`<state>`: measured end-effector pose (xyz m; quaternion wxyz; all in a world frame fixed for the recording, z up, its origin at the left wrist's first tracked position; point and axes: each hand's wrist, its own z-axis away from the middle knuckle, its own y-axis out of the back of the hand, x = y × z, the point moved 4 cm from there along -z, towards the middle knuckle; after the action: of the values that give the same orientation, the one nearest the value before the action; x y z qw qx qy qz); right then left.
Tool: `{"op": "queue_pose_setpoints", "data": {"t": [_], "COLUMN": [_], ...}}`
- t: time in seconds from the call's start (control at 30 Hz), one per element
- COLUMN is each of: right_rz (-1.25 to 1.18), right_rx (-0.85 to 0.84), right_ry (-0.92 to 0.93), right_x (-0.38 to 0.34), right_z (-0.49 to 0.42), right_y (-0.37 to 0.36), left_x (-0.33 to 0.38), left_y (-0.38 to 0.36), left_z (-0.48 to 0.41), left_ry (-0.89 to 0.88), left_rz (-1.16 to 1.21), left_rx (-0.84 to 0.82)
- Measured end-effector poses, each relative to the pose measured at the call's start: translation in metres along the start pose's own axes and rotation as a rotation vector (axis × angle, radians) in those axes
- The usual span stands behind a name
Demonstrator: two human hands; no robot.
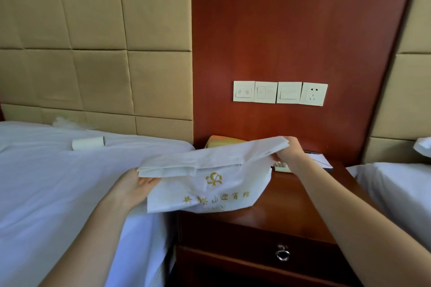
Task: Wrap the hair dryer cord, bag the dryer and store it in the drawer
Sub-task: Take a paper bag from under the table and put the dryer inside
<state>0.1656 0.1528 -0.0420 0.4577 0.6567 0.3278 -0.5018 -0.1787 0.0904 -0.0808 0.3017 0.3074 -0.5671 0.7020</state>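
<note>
Nearest, the nightstand (291, 207) drawer (256, 249) sits closed, its ring pull (282, 254) hanging in front. Above the nightstand's left edge, the white bag (210, 186) with gold lettering is held up. The left hand (135, 184) grips the left end of the bag's folded top and the right hand (289, 149) pinches the right end. Whether the dryer is inside cannot be told. Behind lie a notepad (319, 158) and an orange packet (224, 141). A cardboard tube (88, 143) rests on the bed (46, 182). On the wall are switches (265, 92) and a socket (313, 94).

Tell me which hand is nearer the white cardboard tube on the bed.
Left. The left hand grips the white printed bag's end over the bed's edge, right of the tube; the right hand pinches the bag's other end above the wooden nightstand, farther right.
</note>
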Motion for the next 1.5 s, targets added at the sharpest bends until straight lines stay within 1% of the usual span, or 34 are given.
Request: {"op": "queue_pose_setpoints", "data": {"t": [0.07, 0.1, 0.17, 0.27, 0.37, 0.43, 0.57, 0.67, 0.73, 0.8, 0.83, 0.87, 0.93, 1.03, 1.1, 1.2, 1.27, 1.33, 1.4, 1.47, 1.5], "right_rz": [0.178, 0.211, 0.201, 0.313, 0.297, 0.296, 0.205, 0.052, -0.09, -0.224, -0.243, -0.211, -0.034, 0.233, 0.304, 0.281, 0.152, 0.002, -0.079, -0.074, -0.037], "right_rx": [0.025, 0.022, -0.036, -0.157, -0.078, -0.034, -0.049, -0.088, -0.212, -0.398, -0.465, -0.482, -0.434, -0.319, -0.33, -0.474, -0.594, -0.739, -0.867, -0.957, -0.968], "right_ry": [0.083, 0.095, 0.07, 0.085, 0.072, 0.046, -0.008, -0.016, -0.017, -0.069, -0.078, -0.064, -0.009, 0.078, 0.094, 0.019, -0.028, -0.008, 0.026, 0.07, 0.107], "right_x": [-0.004, -0.003, 0.0, 0.004, 0.009, 0.01, 0.015, 0.009, 0.004, 0.006, 0.007, 0.008, 0.008, 0.001, -0.008, -0.01, -0.001, 0.011, 0.024, 0.032, 0.033], "right_z": [-0.005, -0.008, -0.017, -0.033, -0.043, -0.044, -0.054, -0.052, -0.046, -0.04, -0.037, -0.036, -0.035, -0.037, -0.033, -0.022, -0.015, -0.012, -0.001, 0.012, 0.02], "right_y": [-0.006, -0.01, -0.02, -0.038, -0.044, -0.046, -0.053, -0.054, -0.055, -0.053, -0.051, -0.049, -0.046, -0.043, -0.038, -0.027, -0.019, -0.016, -0.012, -0.011, -0.011], "left_x": [0.003, 0.005, 0.007, 0.007, 0.007, 0.008, 0.006, 0.006, 0.007, 0.003, -0.001, -0.004, -0.008, 0.0, 0.009, 0.021, 0.02, 0.012, 0.003, 0.001, 0.0], "left_y": [0.01, 0.016, 0.026, 0.035, 0.034, 0.035, 0.032, 0.035, 0.035, 0.034, 0.032, 0.031, 0.031, 0.03, 0.029, 0.032, 0.035, 0.037, 0.04, 0.045, 0.046], "left_z": [-0.008, -0.012, -0.019, -0.034, -0.052, -0.067, -0.082, -0.09, -0.091, -0.091, -0.089, -0.086, -0.083, -0.078, -0.078, -0.08, -0.08, -0.075, -0.07, -0.064, -0.059], "left_ry": [-0.048, -0.079, -0.115, -0.082, -0.066, -0.117, -0.172, -0.168, -0.172, -0.138, -0.113, -0.093, -0.099, -0.211, -0.282, -0.317, -0.296, -0.212, -0.147, -0.13, -0.13], "left_rz": [-0.274, -0.391, -0.571, -0.699, -0.833, -0.879, -0.857, -0.839, -0.81, -0.732, -0.701, -0.689, -0.702, -0.809, -0.87, -0.891, -0.893, -0.827, -0.753, -0.716, -0.687], "left_rx": [-0.014, -0.012, 0.012, 0.094, 0.226, 0.298, 0.316, 0.362, 0.382, 0.353, 0.323, 0.294, 0.276, 0.382, 0.417, 0.435, 0.425, 0.38, 0.313, 0.286, 0.275]}}
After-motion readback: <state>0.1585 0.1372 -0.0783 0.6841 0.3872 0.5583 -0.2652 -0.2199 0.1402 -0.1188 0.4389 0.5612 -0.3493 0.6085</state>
